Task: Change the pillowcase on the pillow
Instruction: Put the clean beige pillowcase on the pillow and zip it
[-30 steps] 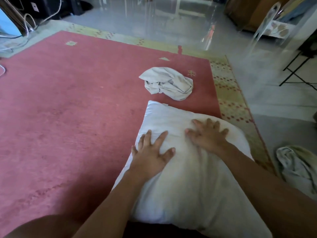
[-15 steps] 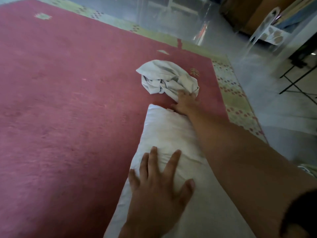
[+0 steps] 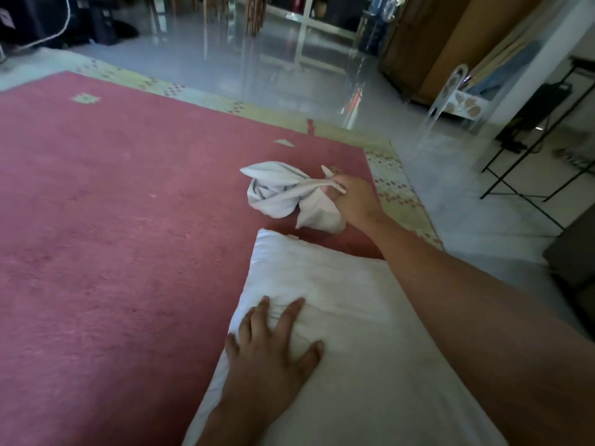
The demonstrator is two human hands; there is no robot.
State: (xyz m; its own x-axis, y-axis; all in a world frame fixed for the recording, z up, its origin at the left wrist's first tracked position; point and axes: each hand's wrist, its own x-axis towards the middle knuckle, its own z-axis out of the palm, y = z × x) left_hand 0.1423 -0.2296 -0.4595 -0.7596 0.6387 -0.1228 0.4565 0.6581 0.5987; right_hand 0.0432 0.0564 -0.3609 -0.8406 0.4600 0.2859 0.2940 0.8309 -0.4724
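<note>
A bare white pillow point(image 3: 347, 310) lies on the pink rug point(image 3: 128, 236), running from the bottom edge up toward the middle. My left hand point(image 3: 273, 352) rests flat on its near left part, fingers spread. Beyond the pillow's far end, my right hand point(image 3: 351, 197) is stretched out and closed on a crumpled white pillowcase point(image 3: 280, 194) with thin dark stripes. Part of the cloth hangs lifted from my fingers while the rest trails on the rug.
The rug has a pale green patterned border point(image 3: 402, 194) on its right and far sides, with shiny grey floor beyond. A wooden cabinet point(image 3: 428, 53) and a white rack point(image 3: 457, 101) stand at the back right, a black metal stand point(image 3: 541, 149) further right.
My right hand left the pillow, reached forward to the crumpled pillowcase and gripped it, lifting part of it. The left hand stayed pressed on the pillow.
</note>
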